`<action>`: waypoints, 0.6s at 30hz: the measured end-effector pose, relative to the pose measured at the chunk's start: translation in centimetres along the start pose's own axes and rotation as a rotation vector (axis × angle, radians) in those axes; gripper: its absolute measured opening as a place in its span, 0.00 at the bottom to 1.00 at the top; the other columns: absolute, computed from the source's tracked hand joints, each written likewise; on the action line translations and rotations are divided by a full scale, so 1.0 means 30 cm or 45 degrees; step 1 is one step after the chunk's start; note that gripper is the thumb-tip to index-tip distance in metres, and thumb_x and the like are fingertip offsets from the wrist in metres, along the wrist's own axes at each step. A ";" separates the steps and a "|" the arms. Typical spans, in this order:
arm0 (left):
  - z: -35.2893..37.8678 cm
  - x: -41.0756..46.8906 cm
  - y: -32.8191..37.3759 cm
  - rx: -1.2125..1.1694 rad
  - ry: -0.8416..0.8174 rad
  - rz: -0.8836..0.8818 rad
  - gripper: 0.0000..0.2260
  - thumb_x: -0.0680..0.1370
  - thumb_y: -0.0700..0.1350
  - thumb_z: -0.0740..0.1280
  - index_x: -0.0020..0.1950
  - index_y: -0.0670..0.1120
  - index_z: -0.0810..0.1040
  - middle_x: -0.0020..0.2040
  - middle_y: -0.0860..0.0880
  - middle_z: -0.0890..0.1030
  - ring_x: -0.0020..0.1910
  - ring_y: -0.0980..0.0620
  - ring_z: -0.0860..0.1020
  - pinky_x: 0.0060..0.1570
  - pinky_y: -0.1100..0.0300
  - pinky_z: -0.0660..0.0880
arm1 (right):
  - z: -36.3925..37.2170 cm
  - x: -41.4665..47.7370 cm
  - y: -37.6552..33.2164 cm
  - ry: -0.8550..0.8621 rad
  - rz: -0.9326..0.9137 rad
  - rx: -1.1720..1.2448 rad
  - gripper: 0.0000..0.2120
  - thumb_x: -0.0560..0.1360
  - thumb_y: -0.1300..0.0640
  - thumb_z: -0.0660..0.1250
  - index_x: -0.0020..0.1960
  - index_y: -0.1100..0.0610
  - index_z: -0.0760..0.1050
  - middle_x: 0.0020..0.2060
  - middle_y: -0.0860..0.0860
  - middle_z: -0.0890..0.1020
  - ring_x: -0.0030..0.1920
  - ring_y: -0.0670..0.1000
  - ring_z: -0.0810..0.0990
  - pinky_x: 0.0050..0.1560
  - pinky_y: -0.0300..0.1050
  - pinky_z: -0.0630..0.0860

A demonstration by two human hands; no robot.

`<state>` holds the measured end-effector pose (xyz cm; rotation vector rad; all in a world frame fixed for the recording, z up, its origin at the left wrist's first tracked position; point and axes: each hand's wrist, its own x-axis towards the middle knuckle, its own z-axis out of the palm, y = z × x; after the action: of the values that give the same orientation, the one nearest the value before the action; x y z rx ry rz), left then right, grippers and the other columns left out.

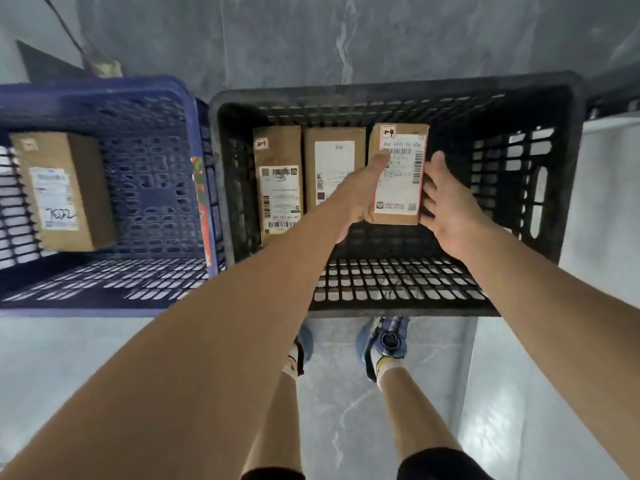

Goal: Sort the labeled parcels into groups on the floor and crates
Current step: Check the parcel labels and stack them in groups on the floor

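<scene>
parcel (398,174) is gripped between left hand (363,192) and right hand (450,209), low inside the black crate (568,174), beside 2 other parcels (278,178). 1 parcel (62,192) is seen in the blue crate (104,84).

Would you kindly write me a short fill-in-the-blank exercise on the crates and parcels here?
1. The black crate holds ___ parcels.
2. The blue crate holds ___ parcel.
3. Both hands grip the parcel farthest to the ___ in the black crate.
4. The blue crate stands to the ___ of the black one.

Missing: three; one; right; left
</scene>
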<state>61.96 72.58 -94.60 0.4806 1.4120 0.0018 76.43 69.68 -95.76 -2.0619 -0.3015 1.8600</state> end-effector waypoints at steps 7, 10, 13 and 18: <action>0.030 0.201 -0.031 -0.103 0.157 -0.097 0.52 0.61 0.81 0.55 0.78 0.51 0.68 0.65 0.49 0.81 0.63 0.46 0.78 0.66 0.45 0.71 | 0.013 0.143 0.009 -0.065 -0.034 0.012 0.19 0.84 0.32 0.50 0.57 0.37 0.77 0.65 0.41 0.81 0.64 0.46 0.75 0.79 0.57 0.61; 0.040 0.304 -0.086 -0.092 0.204 -0.127 0.56 0.54 0.82 0.55 0.77 0.54 0.69 0.66 0.50 0.81 0.65 0.45 0.78 0.68 0.40 0.69 | 0.016 0.176 0.035 -0.104 -0.032 0.022 0.20 0.84 0.32 0.50 0.56 0.36 0.79 0.58 0.38 0.83 0.61 0.43 0.77 0.78 0.55 0.62; 0.039 0.258 -0.066 -0.121 0.141 -0.091 0.50 0.61 0.81 0.55 0.76 0.54 0.71 0.67 0.49 0.80 0.67 0.45 0.77 0.72 0.40 0.66 | 0.019 0.206 0.050 -0.130 -0.056 0.027 0.21 0.84 0.32 0.49 0.57 0.34 0.79 0.53 0.35 0.83 0.59 0.40 0.78 0.77 0.54 0.64; 0.034 0.273 -0.075 -0.097 0.139 -0.014 0.45 0.63 0.81 0.53 0.74 0.59 0.73 0.71 0.50 0.76 0.68 0.46 0.76 0.72 0.39 0.65 | 0.013 0.237 0.063 -0.177 -0.063 0.018 0.22 0.84 0.31 0.48 0.58 0.32 0.80 0.54 0.34 0.84 0.62 0.40 0.78 0.78 0.55 0.63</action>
<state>63.71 72.53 -102.96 0.4146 1.5159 0.0742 76.73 70.71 -103.06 -1.9025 -0.3694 1.9733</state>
